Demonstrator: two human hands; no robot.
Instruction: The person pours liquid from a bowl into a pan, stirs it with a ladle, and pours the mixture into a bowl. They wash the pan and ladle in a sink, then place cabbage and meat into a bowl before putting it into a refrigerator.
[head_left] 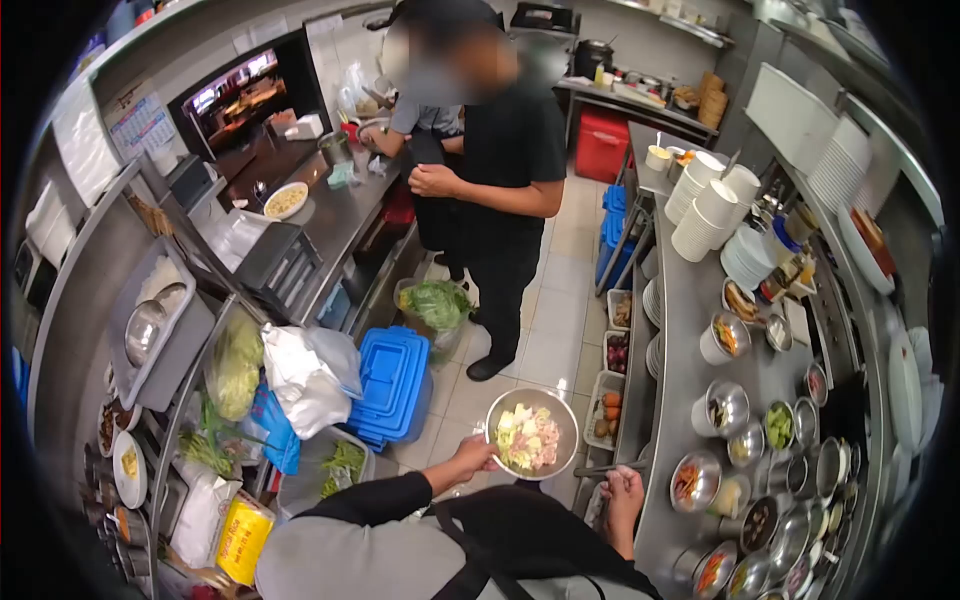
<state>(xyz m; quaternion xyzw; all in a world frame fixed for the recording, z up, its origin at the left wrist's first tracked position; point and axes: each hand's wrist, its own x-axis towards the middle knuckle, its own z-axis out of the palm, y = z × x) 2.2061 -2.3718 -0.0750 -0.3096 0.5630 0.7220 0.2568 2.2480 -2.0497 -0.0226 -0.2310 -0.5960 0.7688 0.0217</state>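
A round metal bowl holds pale chopped pieces, some pink and some yellow-green. My left hand is closed on the bowl's left rim and holds it over the floor. To the right of the bowl, beside the counter edge, my right hand has its fingers curled by a thin dark bar-like thing. What the right fingers hold, if anything, is too small to make out.
A person in black stands ahead on the tiled floor. The steel counter at right carries metal bowls of cut food and stacked white bowls. A blue lidded box and plastic bags stand left.
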